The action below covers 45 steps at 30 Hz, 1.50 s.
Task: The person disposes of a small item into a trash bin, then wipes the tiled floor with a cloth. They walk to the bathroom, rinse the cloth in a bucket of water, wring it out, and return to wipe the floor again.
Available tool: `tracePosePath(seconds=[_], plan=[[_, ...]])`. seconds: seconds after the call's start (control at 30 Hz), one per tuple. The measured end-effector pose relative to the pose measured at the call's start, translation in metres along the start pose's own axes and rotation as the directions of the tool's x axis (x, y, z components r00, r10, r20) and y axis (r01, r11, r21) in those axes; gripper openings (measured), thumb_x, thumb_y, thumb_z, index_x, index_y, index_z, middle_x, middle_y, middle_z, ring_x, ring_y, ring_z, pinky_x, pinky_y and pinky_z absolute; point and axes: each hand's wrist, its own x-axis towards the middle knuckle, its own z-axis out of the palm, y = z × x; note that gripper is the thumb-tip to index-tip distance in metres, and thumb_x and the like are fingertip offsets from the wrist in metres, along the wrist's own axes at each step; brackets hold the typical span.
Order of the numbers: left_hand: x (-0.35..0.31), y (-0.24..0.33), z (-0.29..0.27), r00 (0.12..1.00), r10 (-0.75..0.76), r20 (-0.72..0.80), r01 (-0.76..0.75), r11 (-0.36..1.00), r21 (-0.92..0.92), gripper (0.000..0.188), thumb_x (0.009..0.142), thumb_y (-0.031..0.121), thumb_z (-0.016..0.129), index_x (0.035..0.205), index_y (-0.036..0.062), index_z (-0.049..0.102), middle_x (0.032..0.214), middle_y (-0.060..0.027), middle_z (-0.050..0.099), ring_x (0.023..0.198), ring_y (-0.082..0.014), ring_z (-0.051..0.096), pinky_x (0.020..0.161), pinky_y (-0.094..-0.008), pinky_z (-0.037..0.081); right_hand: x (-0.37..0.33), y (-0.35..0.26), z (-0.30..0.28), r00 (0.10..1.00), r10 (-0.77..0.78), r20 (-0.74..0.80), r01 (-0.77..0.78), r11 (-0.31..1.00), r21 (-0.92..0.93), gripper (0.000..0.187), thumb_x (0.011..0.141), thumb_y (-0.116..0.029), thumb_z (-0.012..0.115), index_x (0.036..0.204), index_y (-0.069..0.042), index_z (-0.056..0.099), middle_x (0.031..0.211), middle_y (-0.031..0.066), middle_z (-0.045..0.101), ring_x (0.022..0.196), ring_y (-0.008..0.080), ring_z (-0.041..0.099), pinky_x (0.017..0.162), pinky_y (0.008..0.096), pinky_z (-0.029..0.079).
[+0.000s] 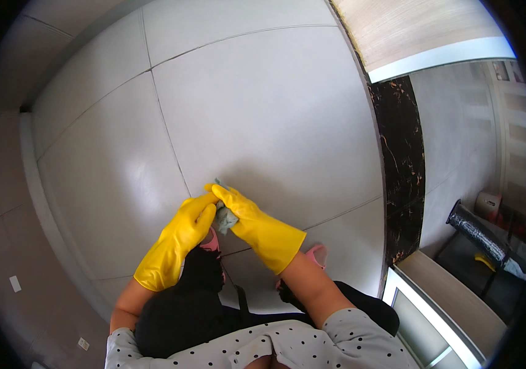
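as two yellow gloves (159, 263) (275, 243) meet, left hand (192, 218) and right hand (238, 208) clamp one cloth (226, 219).

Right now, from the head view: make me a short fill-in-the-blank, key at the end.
1. The grey cloth is ____ the left hand and the right hand.
2. Both gloves are coloured ____.
3. The shirt is patterned with black ____.
4. The black marbled strip runs along the picture's ____ side.

Missing: between; yellow; dots; right

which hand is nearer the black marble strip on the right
Right. The right hand is left of the strip, not touching it; the left hand is farther left, beyond the right hand.
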Motion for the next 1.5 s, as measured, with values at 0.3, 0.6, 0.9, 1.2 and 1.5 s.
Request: tracePosePath(seconds=[0.3, 0.6, 0.9, 1.2, 1.5], plan=[[-0.007, -0.047, -0.012, 0.843, -0.239, -0.482, -0.124, 0.785, -0.607, 0.034, 0.104, 0.024, 0.045, 0.123, -0.0025, 0.057, 0.123, -0.0161, 0.062, 0.111, -0.0277, 0.062, 0.098, -0.0402, 0.049, 0.074, -0.115, 0.02, 0.468, -0.803, 0.368, 0.105, -0.363, -0.926, 0.04, 0.084, -0.02, 0.07, 0.122, -0.013, 0.059, 0.115, 0.0128, 0.064, 0.111, 0.0312, 0.059, 0.094, 0.0409, 0.048], [-0.015, -0.055, -0.008, 0.868, -0.178, -0.464, -0.15, 0.797, -0.585, 0.031, 0.104, 0.021, 0.046, 0.122, -0.0015, 0.057, 0.124, -0.0162, 0.061, 0.112, -0.0287, 0.061, 0.096, -0.0402, 0.05, 0.036, -0.117, -0.071, 0.488, -0.383, 0.785, 0.154, -0.847, -0.509, 0.043, 0.079, -0.018, 0.071, 0.119, -0.006, 0.062, 0.129, 0.0128, 0.059, 0.124, 0.0341, 0.051, 0.108, 0.046, 0.037], [0.009, -0.056, 0.005, 0.914, -0.155, -0.376, -0.138, 0.752, -0.645, 0.032, 0.104, 0.022, 0.045, 0.125, -0.0012, 0.055, 0.124, -0.0153, 0.061, 0.112, -0.0282, 0.062, 0.096, -0.0397, 0.05, -0.108, -0.134, -0.232, -0.194, -0.933, 0.302, -0.431, -0.196, -0.881, 0.031, 0.089, -0.018, 0.061, 0.115, -0.001, 0.061, 0.121, 0.0212, 0.059, 0.116, 0.0396, 0.053, 0.102, 0.0478, 0.04], [0.022, -0.063, 0.016, 0.911, -0.241, -0.335, -0.056, 0.731, -0.68, 0.036, 0.105, 0.023, 0.044, 0.127, -0.0038, 0.054, 0.125, -0.0159, 0.06, 0.116, -0.0279, 0.059, 0.099, -0.0394, 0.049, 0.004, -0.112, -0.101, -0.265, -0.912, 0.313, -0.425, -0.18, -0.887, 0.032, 0.087, -0.024, 0.058, 0.113, -0.006, 0.058, 0.115, 0.0214, 0.056, 0.115, 0.0401, 0.049, 0.104, 0.0523, 0.035], [0.017, -0.066, 0.0, 0.897, -0.179, -0.404, -0.113, 0.791, -0.602, 0.037, 0.105, 0.022, 0.044, 0.128, -0.0053, 0.052, 0.127, -0.0183, 0.058, 0.117, -0.0309, 0.058, 0.101, -0.0413, 0.047, 0.112, -0.108, 0.001, 0.382, -0.48, 0.79, 0.096, -0.829, -0.551, 0.042, 0.08, -0.027, 0.066, 0.118, -0.01, 0.059, 0.128, 0.0118, 0.055, 0.128, 0.0344, 0.044, 0.11, 0.0497, 0.03]])
